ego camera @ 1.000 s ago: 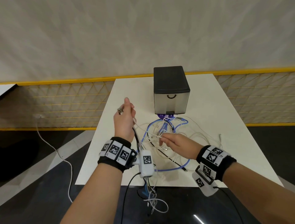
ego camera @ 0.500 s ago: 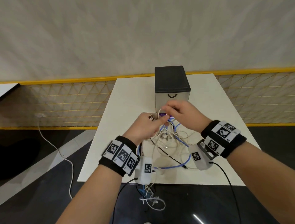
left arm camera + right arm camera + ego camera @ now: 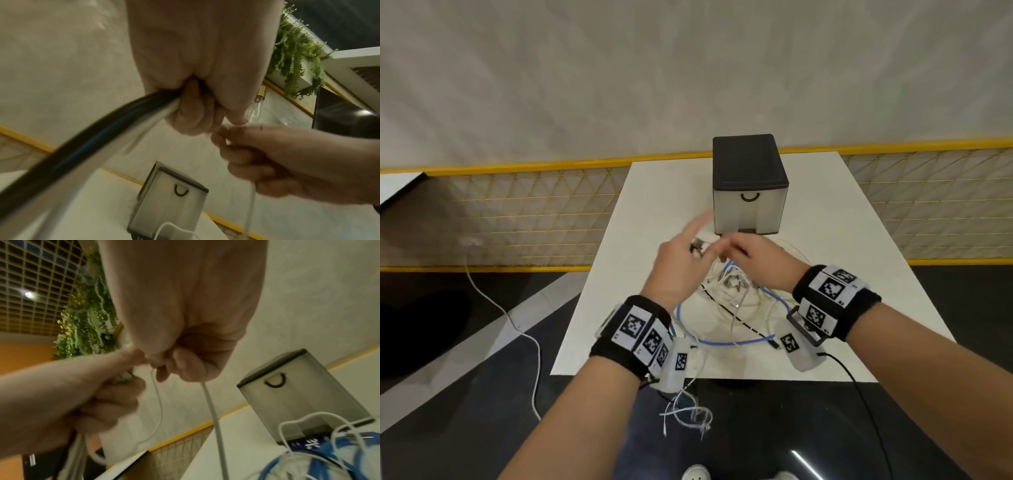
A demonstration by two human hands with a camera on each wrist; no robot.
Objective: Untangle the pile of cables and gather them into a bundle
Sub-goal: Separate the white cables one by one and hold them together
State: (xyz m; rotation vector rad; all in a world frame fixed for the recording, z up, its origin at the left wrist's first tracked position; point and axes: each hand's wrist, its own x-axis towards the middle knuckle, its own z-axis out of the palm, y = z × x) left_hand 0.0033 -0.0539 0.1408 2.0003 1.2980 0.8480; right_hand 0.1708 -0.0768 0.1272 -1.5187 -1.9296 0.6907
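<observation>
A tangle of white, blue and black cables [image 3: 732, 298] lies on the white table [image 3: 842, 260] in front of a small drawer box. My left hand [image 3: 681, 263] is raised over the pile and grips a bunch of black, blue and white cables [image 3: 98, 141], its forefinger sticking out. My right hand [image 3: 753, 257] meets it fingertip to fingertip and pinches a thin white cable [image 3: 212, 412], which hangs down to the pile. A blue cable [image 3: 726, 342] loops near the front edge. Several cable ends [image 3: 688, 411] dangle off the table below my left wrist.
A black-topped grey drawer box [image 3: 748, 195] stands just behind the hands, mid-table. A yellow mesh fence [image 3: 534, 219] runs behind and beside the table. A white cord [image 3: 517, 325] trails over the dark floor on the left.
My right hand has risen from the pile to my left hand with a white cable. My left hand has swung right toward the drawer box, and its forefinger now sticks out.
</observation>
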